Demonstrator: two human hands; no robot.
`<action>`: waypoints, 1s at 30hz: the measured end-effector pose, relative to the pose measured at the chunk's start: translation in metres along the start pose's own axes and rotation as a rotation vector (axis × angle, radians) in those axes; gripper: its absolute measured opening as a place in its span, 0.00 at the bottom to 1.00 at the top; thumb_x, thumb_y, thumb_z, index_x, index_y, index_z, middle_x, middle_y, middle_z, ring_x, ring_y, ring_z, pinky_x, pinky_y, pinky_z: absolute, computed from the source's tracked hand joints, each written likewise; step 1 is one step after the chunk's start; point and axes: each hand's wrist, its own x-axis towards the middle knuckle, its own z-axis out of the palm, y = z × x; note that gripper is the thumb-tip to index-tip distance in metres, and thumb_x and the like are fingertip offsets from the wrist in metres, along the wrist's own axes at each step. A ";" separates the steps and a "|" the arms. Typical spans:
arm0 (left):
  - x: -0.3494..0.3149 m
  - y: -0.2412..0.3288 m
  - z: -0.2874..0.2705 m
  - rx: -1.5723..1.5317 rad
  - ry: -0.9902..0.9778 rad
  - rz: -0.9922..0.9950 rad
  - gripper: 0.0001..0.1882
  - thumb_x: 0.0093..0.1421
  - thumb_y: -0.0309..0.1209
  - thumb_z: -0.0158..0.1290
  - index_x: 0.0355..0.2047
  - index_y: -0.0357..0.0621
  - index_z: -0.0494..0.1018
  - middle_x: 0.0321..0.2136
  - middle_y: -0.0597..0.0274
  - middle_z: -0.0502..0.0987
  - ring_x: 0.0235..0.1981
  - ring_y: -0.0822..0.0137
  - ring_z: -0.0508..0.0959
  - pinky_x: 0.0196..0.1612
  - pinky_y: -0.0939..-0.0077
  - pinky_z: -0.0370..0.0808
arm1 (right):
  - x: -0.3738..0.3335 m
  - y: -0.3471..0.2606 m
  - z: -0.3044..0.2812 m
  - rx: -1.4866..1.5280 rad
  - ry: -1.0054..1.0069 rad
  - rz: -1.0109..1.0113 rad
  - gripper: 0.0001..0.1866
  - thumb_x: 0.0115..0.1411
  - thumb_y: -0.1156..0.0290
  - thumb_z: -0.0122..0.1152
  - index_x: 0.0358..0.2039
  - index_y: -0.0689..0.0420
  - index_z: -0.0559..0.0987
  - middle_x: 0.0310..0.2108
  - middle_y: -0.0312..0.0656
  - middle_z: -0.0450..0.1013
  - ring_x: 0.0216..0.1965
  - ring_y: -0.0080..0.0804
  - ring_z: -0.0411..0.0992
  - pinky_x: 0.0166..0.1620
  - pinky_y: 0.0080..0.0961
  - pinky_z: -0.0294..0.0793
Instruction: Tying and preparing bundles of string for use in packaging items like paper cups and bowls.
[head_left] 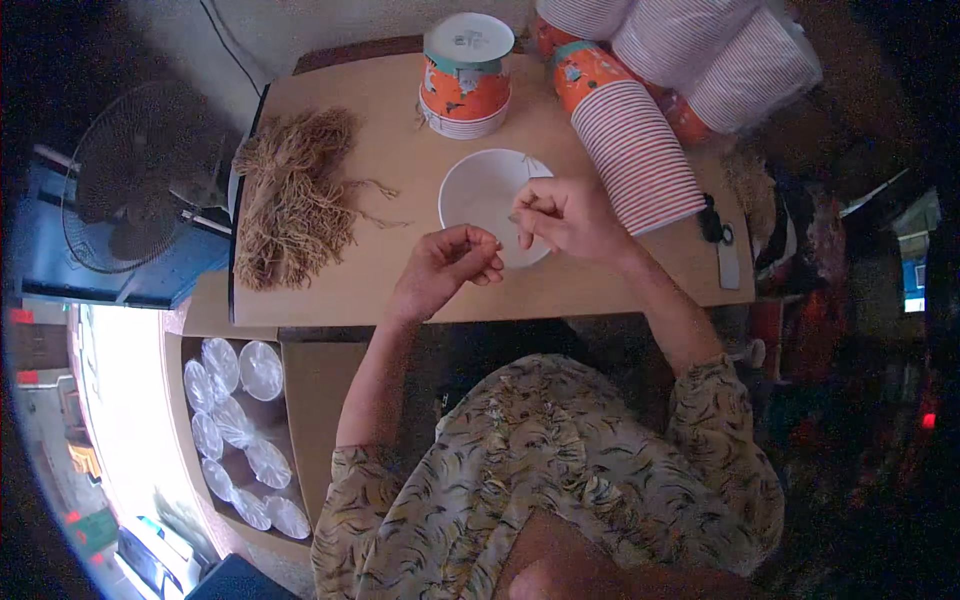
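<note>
Largest first: the table [330, 306] spans my view, its near edge running beneath both wrists. Beyond the right hand [572, 215], a nested row of cups [645, 155] slants up and leftward, crowding that side. Left of the left hand [440, 272] lies a heap of brown strands [292, 200], a few loose ends trailing toward that hand. An upside-down stack of orange cups [466, 85] stands beyond the white tub [472, 190].

I judge the tub's place to matter most: just ahead of the hands, mouth up and round, so no long axis to line up. The right hand overlaps its right side; the left sits by its near-left rim. I can't tell whether either touches. Leftward gives me more room. Both hands pinch thumb to finger; what's between the tips is too small to tell.
</note>
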 end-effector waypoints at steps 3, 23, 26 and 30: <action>0.003 0.000 0.007 0.030 0.075 0.034 0.09 0.67 0.31 0.52 0.40 0.36 0.75 0.30 0.63 0.80 0.29 0.74 0.80 0.34 0.81 0.77 | 0.004 0.008 -0.003 0.090 -0.005 0.041 0.06 0.66 0.72 0.55 0.35 0.61 0.75 0.22 0.36 0.76 0.16 0.13 0.64 0.18 0.13 0.61; 0.012 -0.025 0.038 0.434 0.545 0.510 0.06 0.58 0.20 0.59 0.37 0.39 0.77 0.29 0.62 0.79 0.23 0.74 0.79 0.25 0.81 0.75 | 0.006 0.029 0.011 0.296 0.016 0.283 0.05 0.61 0.73 0.57 0.31 0.62 0.76 0.18 0.37 0.73 0.12 0.14 0.63 0.15 0.12 0.57; 0.011 -0.026 0.034 0.614 0.553 0.610 0.07 0.58 0.21 0.60 0.37 0.39 0.76 0.29 0.61 0.79 0.23 0.75 0.79 0.25 0.82 0.74 | 0.007 0.032 0.012 0.355 0.026 0.267 0.06 0.59 0.73 0.59 0.28 0.63 0.77 0.17 0.39 0.74 0.11 0.16 0.64 0.14 0.15 0.59; 0.009 -0.025 0.031 0.453 0.497 0.460 0.05 0.60 0.22 0.58 0.37 0.37 0.76 0.30 0.62 0.80 0.23 0.76 0.78 0.24 0.83 0.73 | 0.007 0.033 0.006 0.310 0.003 0.277 0.07 0.59 0.72 0.59 0.31 0.62 0.78 0.18 0.37 0.74 0.13 0.16 0.65 0.16 0.14 0.61</action>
